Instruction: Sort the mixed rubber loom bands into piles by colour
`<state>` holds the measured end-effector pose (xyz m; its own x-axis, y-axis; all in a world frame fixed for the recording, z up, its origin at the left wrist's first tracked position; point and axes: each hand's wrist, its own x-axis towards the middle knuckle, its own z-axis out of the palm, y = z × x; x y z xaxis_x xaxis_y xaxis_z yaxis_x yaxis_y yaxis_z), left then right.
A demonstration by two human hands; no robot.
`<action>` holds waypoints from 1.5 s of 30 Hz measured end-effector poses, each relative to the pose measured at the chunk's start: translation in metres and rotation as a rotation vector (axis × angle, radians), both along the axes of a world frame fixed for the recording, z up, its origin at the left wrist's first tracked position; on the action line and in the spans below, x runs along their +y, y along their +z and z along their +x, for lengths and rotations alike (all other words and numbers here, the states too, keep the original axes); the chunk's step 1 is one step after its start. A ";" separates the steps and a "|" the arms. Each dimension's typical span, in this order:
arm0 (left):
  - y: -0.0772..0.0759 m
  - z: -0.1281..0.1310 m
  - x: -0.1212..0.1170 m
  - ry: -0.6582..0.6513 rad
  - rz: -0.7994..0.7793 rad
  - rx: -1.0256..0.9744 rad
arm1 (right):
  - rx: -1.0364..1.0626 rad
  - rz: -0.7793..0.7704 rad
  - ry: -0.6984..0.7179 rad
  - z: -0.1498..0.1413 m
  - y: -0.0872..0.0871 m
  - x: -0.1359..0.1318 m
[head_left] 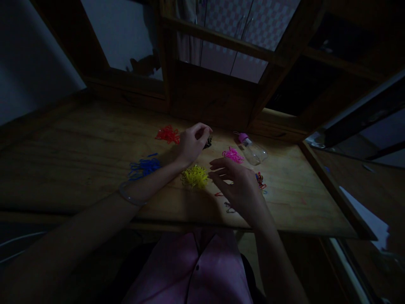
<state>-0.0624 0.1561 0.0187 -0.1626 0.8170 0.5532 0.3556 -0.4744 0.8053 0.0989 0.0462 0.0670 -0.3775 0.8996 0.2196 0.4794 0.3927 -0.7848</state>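
Small coloured loops, like paper clips or bands, lie sorted in piles on a wooden desk: red, blue, yellow, pink and a dark pile. My left hand reaches over the desk with fingertips pinched together right at the dark pile. My right hand hovers palm down with fingers spread above a few loose mixed pieces, between the yellow and pink piles. A bangle sits on my left wrist.
A clear plastic bottle with a pink cap lies on its side behind the pink pile. Wooden shelving and a window frame rise behind the desk. White paper lies off the desk's right edge. The room is dim.
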 end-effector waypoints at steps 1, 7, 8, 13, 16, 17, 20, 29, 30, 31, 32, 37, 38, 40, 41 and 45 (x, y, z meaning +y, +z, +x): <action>0.000 0.000 0.000 0.001 0.000 0.001 | 0.017 0.009 -0.028 0.008 0.004 -0.002; 0.000 -0.001 0.000 -0.004 -0.012 -0.009 | -0.198 0.080 -0.194 0.068 -0.001 -0.011; 0.000 -0.001 0.000 -0.007 -0.015 -0.008 | -0.261 0.089 -0.176 0.076 -0.006 -0.013; -0.001 0.000 -0.001 -0.021 -0.011 -0.001 | -0.449 0.085 0.024 0.084 -0.024 -0.024; -0.002 -0.001 0.000 -0.021 -0.016 -0.009 | -0.526 0.098 0.057 0.073 -0.028 -0.026; -0.002 -0.001 0.001 -0.023 -0.018 -0.014 | -0.565 0.110 0.049 0.069 -0.029 -0.025; -0.002 -0.002 0.001 -0.030 -0.021 -0.019 | -0.651 0.130 0.001 0.065 -0.032 -0.020; -0.002 0.000 -0.001 -0.033 -0.021 -0.009 | -0.420 0.122 -0.039 0.080 -0.033 -0.011; -0.002 0.000 -0.001 -0.033 -0.024 -0.006 | -0.424 0.134 -0.041 0.079 -0.032 -0.010; -0.002 0.000 -0.001 -0.033 -0.028 -0.003 | -0.435 0.143 -0.036 0.078 -0.032 -0.009; -0.002 0.000 -0.001 -0.031 -0.032 0.000 | -0.453 0.146 -0.023 0.075 -0.031 -0.008; 0.000 -0.001 -0.002 -0.031 -0.028 0.014 | -0.541 0.139 0.028 0.062 -0.033 -0.004; 0.000 0.000 -0.003 -0.030 -0.026 0.017 | -0.545 0.136 0.031 0.061 -0.034 -0.004; 0.000 0.000 -0.003 -0.028 -0.021 0.021 | -0.549 0.131 0.026 0.061 -0.034 -0.003; 0.001 0.001 -0.003 -0.026 -0.019 0.023 | -0.552 0.128 0.020 0.061 -0.034 -0.003; 0.001 0.002 -0.005 -0.025 -0.017 0.025 | -0.558 0.112 0.006 0.063 -0.037 0.003</action>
